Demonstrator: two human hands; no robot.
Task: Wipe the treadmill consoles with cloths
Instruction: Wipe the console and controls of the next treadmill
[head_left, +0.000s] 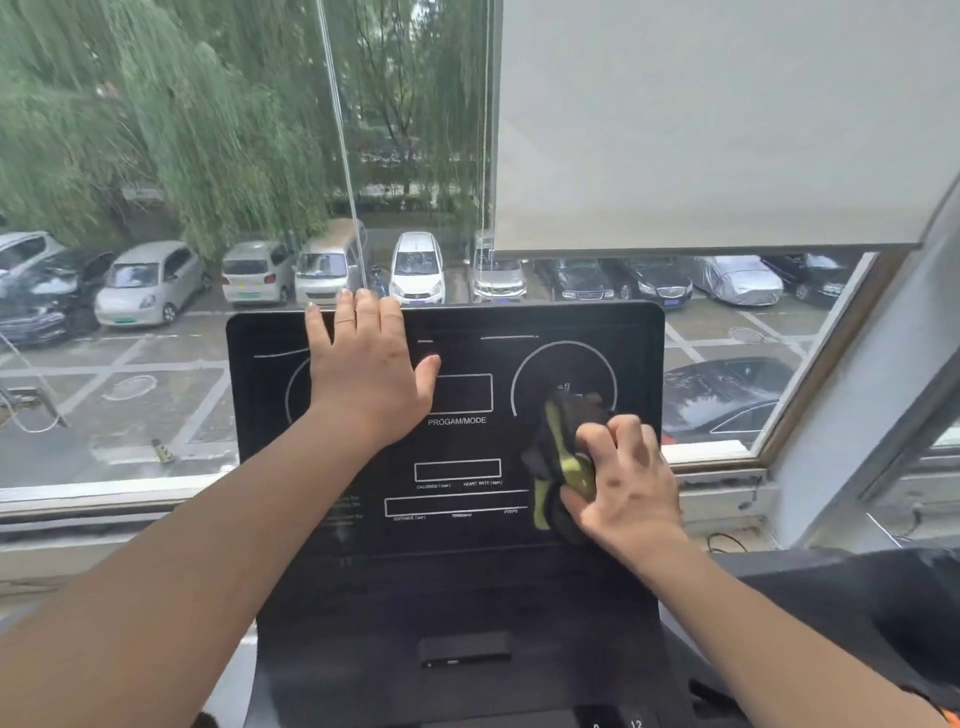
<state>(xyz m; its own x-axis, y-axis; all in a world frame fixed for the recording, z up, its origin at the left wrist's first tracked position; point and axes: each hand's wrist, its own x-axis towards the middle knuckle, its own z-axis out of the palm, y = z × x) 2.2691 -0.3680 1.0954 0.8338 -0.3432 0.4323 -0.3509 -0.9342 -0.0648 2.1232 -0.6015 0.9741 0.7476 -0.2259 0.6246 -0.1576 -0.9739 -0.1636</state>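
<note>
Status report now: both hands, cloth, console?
Left hand flat on console, fingertips at top edge. Right hand grips black-and-yellow cloth, pressed on its right side. Nothing in the way.

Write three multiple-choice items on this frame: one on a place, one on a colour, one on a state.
1. Where on the console is the cloth?
A. on its right half
B. at its top left corner
C. off the panel altogether
2. What colours is the cloth?
A. white
B. black and yellow-green
C. red
3. How is the left hand?
A. holding a bottle
B. curled in a fist
C. flat, fingers straight, on the console's upper left
Key: 1 A, the right hand grips it against the panel's right half. 2 B, both colours show in its folds. 3 C, its straight fingers reach the console's top edge.
</note>
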